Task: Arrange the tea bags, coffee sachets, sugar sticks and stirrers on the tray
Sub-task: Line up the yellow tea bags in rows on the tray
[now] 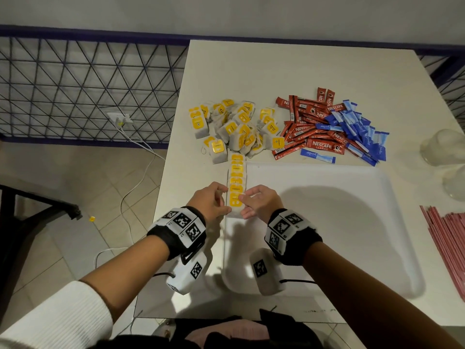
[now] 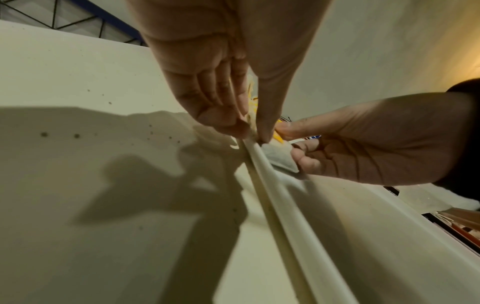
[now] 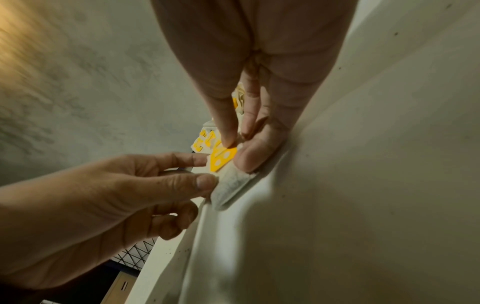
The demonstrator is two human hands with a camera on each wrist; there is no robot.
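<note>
A white tray (image 1: 327, 222) lies in front of me with a row of yellow-tagged tea bags (image 1: 236, 177) overlapping along its left edge. My left hand (image 1: 225, 200) and right hand (image 1: 245, 202) meet at the nearest tea bag (image 1: 236, 201) of that row. In the left wrist view the left hand (image 2: 253, 131) pinches the bag's edge by the tray rim (image 2: 272, 195). The right hand (image 3: 239, 148) pinches the tea bag (image 3: 231, 185) with its thumb on the yellow tag. Behind the tray lie a loose tea bag pile (image 1: 234, 127), red coffee sachets (image 1: 309, 129) and blue sugar sticks (image 1: 357, 129). Pink stirrers (image 1: 448, 243) lie at the right.
Clear glass jars (image 1: 442, 147) stand at the table's right edge. The table's left edge runs just beside the tray, with tiled floor, cables and a wire grid fence (image 1: 88, 89) beyond it. One yellow tag (image 1: 92, 218) lies on the floor.
</note>
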